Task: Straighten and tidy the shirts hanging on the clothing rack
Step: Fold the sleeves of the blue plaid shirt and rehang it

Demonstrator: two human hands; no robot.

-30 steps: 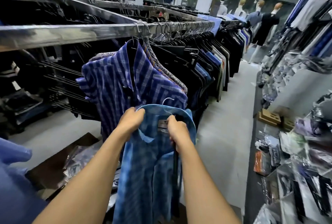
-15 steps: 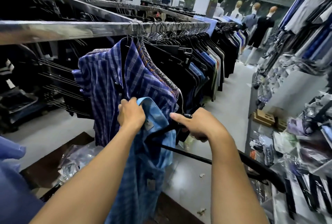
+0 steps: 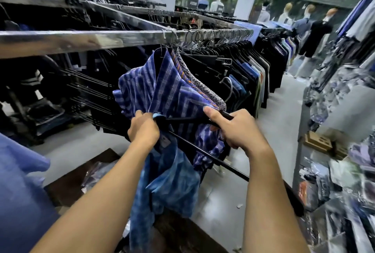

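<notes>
A light blue plaid shirt [image 3: 168, 179] hangs limp below my hands. My left hand [image 3: 143, 128] grips its collar. My right hand [image 3: 233, 129] holds a black hanger [image 3: 182, 119] tilted on its side; one hanger arm reaches toward the collar, and its metal hook [image 3: 228, 88] curves up above my fingers. Behind them a dark blue plaid shirt [image 3: 162, 90] hangs from the steel rail [image 3: 101, 39], first in a long row of dark shirts [image 3: 243, 70].
A long black rod [image 3: 213, 160] slants from under my hands to the lower right. Packaged goods [image 3: 345, 171] fill shelves at the right. A brown box [image 3: 85, 173] with plastic bags sits on the grey floor at the left. Mannequins [image 3: 316, 29] stand far down the aisle.
My right hand moved from inside the collar out to the right, pulling the black hanger sideways. The light blue shirt slipped lower and now hangs bunched from my left hand. My view swung left.
</notes>
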